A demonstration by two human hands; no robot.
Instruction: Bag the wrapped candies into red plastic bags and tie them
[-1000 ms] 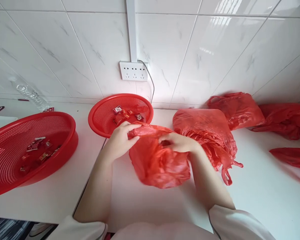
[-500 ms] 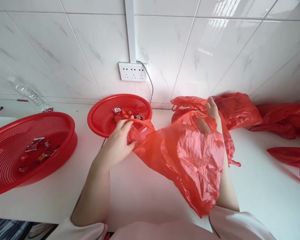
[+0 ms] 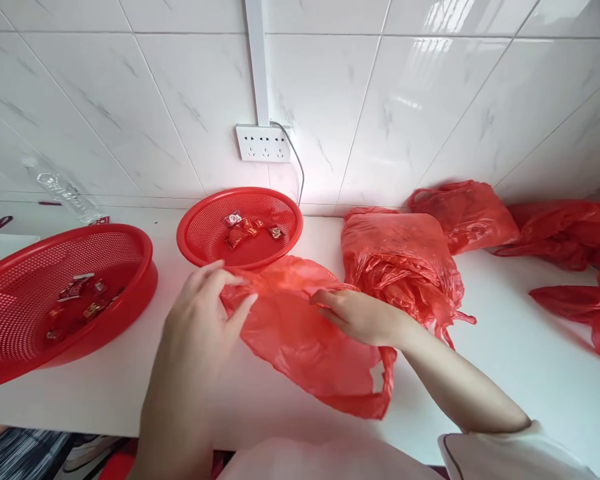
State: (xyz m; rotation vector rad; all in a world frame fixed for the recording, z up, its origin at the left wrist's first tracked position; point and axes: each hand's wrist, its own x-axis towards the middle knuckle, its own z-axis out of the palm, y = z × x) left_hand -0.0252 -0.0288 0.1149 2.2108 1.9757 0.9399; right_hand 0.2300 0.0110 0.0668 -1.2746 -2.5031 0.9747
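A thin red plastic bag [image 3: 305, 340] is spread out low over the white counter in front of me, with one loop handle at its lower right. My left hand [image 3: 200, 320] is at the bag's left end, thumb and forefinger apart with the film showing between them. From the right, my right hand [image 3: 353, 312] reaches over the bag, its bent fingers closed on the film near the upper edge. Just behind the bag stands a small red perforated basket [image 3: 195, 247] holding several small wrapped packets [image 3: 236, 237].
A larger red basket [image 3: 143, 287] with more wrapped packets stands at the left. A pile of folded red bags [image 3: 395, 243] lies right of centre, with filled red bags [image 3: 475, 217] beyond it. A clear bottle [image 3: 65, 193] lies at back left. A socket strip [image 3: 263, 143] is on the tiled wall.
The bag has come down and left, off the pile of bags, and lies flatter. My right hand has moved left and down onto its film; my left hand has dropped nearer and loosened its fingers.
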